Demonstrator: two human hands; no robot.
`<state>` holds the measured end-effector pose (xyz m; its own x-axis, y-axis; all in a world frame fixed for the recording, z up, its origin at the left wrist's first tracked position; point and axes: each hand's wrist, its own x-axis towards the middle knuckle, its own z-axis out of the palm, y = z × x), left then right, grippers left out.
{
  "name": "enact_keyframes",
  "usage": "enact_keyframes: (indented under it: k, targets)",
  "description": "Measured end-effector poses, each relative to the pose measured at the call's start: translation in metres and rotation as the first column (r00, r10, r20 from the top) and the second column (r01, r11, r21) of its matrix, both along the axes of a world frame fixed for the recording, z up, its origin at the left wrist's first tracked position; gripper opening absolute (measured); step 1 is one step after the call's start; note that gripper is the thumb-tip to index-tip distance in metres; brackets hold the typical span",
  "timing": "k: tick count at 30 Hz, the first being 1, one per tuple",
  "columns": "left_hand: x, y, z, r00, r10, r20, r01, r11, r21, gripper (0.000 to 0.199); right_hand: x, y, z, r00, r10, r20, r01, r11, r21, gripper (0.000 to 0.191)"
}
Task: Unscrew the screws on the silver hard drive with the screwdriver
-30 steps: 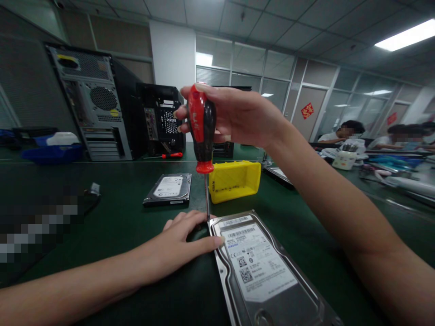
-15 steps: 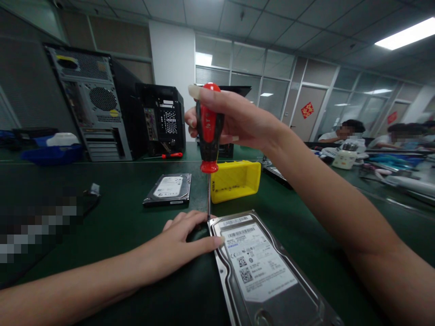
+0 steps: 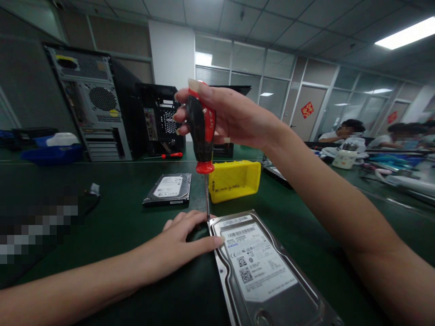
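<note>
A silver hard drive (image 3: 265, 267) with a white label lies on the green table in front of me. My left hand (image 3: 183, 240) grips its left edge near the far corner, thumb on top and the other fingers beside it, partly hidden. Above that corner my right hand (image 3: 217, 111) is wrapped round the handle of a red and black screwdriver (image 3: 204, 136). The shaft points down, almost upright, with its tip at the drive's far left corner. Behind the drive stands a yellow bin (image 3: 236, 181) on its side.
A second hard drive (image 3: 170, 189) lies left of the bin. Computer cases (image 3: 125, 104) stand at the back left, with a red-handled screwdriver (image 3: 172, 155) before them and a blue tray (image 3: 52, 154) beside them. People (image 3: 350, 129) sit at the far right.
The screwdriver handle has turned in my right hand and tilted slightly left, and the fingers have shifted left with it. The left hand and the drive have stayed in place.
</note>
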<state>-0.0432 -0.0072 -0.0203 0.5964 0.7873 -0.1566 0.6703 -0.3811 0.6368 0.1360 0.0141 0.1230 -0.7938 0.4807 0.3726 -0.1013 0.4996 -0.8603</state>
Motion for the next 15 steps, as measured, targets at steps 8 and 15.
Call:
enact_keyframes:
  k: [8, 15]
  targets:
    - [-0.0004, 0.0013, 0.0002, 1.0, 0.002, -0.008, -0.002, 1.0, 0.004, 0.084, 0.0032, -0.004, 0.0015, 1.0, 0.004, 0.031, -0.004, 1.0, 0.003, 0.03]
    - [0.0004, -0.0017, 0.004, 1.0, -0.005, -0.017, 0.005, 1.0, 0.01, 0.084, -0.0055, 0.0007, -0.0054, 0.991, -0.119, -0.057, 0.123, 0.99, 0.068, 0.027]
